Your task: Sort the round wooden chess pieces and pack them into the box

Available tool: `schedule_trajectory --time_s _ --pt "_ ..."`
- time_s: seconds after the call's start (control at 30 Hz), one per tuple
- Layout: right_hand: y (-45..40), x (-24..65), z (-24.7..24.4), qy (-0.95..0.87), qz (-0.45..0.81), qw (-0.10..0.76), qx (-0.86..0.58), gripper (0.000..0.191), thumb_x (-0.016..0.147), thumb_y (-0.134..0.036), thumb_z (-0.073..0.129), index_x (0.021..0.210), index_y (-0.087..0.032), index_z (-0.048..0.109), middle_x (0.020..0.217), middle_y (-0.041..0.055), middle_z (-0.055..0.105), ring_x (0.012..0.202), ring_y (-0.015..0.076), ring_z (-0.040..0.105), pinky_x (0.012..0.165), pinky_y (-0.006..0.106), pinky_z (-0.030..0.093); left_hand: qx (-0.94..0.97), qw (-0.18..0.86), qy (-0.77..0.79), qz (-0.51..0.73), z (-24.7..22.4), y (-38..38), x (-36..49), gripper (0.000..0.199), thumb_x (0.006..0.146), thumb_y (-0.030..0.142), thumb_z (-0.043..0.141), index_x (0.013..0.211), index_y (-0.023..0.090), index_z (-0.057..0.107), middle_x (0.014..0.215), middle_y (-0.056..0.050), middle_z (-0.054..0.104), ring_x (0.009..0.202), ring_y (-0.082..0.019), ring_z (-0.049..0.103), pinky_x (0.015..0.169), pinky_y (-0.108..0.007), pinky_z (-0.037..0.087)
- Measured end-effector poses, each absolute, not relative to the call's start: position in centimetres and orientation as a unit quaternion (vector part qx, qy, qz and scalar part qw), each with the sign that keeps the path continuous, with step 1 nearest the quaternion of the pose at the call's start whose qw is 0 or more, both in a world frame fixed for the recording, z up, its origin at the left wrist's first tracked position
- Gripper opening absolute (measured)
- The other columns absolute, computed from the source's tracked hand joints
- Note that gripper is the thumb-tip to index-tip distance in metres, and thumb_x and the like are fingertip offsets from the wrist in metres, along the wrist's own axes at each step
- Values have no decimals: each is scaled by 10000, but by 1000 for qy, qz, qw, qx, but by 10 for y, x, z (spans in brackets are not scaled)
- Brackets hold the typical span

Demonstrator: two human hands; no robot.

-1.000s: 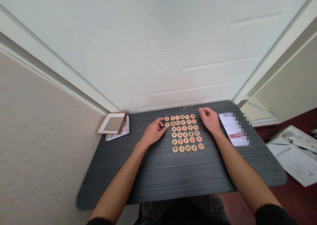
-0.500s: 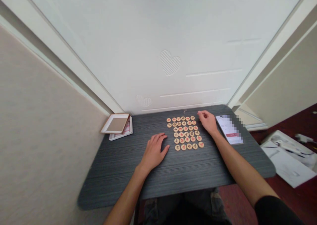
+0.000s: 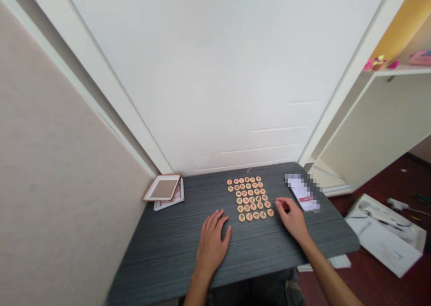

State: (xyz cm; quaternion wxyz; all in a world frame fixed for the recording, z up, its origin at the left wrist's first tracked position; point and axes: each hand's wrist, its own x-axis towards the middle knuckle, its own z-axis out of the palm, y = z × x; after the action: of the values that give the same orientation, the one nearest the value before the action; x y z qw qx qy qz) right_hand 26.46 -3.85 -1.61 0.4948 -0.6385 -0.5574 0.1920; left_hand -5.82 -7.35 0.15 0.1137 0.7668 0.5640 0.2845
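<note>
Round wooden Chinese chess pieces (image 3: 249, 193) with red or black characters lie flat in rows on the dark table. The two back rows reach one piece farther left than the others. My left hand (image 3: 213, 241) rests on the tabletop left of the front rows, fingers stretched and thumb apart, touching no piece. Just right of the front-right piece (image 3: 270, 212) is my right hand (image 3: 292, 218). Its fingers are curled, with thumb and index tips close together, and no piece shows between them.
The dark wood-grain table (image 3: 168, 247) stands against a white panel (image 3: 215, 72) with embossed hearts. A phone (image 3: 305, 196) lies at the right. Two stacked shallow box parts (image 3: 164, 203) sit at the back left. On the floor at right is an open white box (image 3: 384, 247).
My right hand has come toward me, from beside the back rows to the front-right corner of the pieces. My left hand stays left of them. The camera view has shifted.
</note>
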Motion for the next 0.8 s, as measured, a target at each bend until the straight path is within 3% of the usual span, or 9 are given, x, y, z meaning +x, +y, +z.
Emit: schedule_trajectory --time_s 0.3,0.57,0.8 --pt "-39 257 -16 -585 171 479 -632 252 853 -535 592 937 -347 737 857 65 737 768 333 714 738 521 604 759 120 577 276 -3 -74 -61 316 942 347 538 1236 372 654 1447 -39 587 1404 -302 484 1191 -591 371" --pt "-38 255 -22 -613 179 463 -614 202 882 -487 595 993 -377 724 917 73 732 847 342 715 745 526 616 785 131 545 264 -7 -59 -51 500 928 387 588 1424 395 527 1490 -65 545 1396 -311 493 1175 -564 430" --pt "-39 260 -35 -656 160 431 -599 229 952 -419 581 1058 -258 703 1023 90 714 954 268 694 834 419 602 840 62 486 233 -1 -41 -42 471 1015 316 509 1483 340 466 1541 -27 496 1417 -267 472 1143 -552 468"
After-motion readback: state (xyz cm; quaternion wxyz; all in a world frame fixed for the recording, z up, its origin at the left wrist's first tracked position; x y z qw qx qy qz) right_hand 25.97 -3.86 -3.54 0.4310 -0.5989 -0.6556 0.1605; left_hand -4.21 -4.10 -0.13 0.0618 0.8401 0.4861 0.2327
